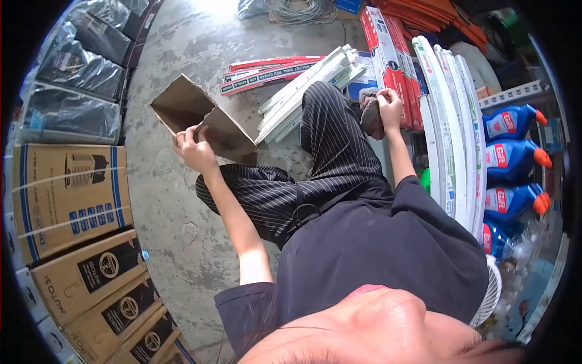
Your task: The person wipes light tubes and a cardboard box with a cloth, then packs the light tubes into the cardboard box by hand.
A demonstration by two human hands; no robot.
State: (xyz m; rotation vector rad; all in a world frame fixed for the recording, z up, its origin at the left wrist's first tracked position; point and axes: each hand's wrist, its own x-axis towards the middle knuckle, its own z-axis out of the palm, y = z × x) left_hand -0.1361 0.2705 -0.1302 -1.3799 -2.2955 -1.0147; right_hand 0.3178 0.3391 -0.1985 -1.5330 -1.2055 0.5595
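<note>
My left hand (pixel 197 148) grips the near edge of an open, empty-looking brown cardboard box (pixel 233 134), which is tilted on the concrete floor beside my bent leg. Its fingers are bent over the cardboard rim. Over by my other knee, my right hand (pixel 391 109) is closed on a crumpled grey-brown rag (pixel 371 114). The rag hangs close to the red and white long boxes (pixel 394 64). Between my two hands lie my legs in striped trousers (pixel 339 130).
White wrapped tubes (pixel 309 91) and long red cartons (pixel 267 76) lie ahead on the floor. More white tubes (pixel 451 121) stand at right, beside blue Gift bottles (pixel 506 158) with orange caps. Large cartons (pixel 73 200) line the left. Coiled cable (pixel 303 11) sits at the back.
</note>
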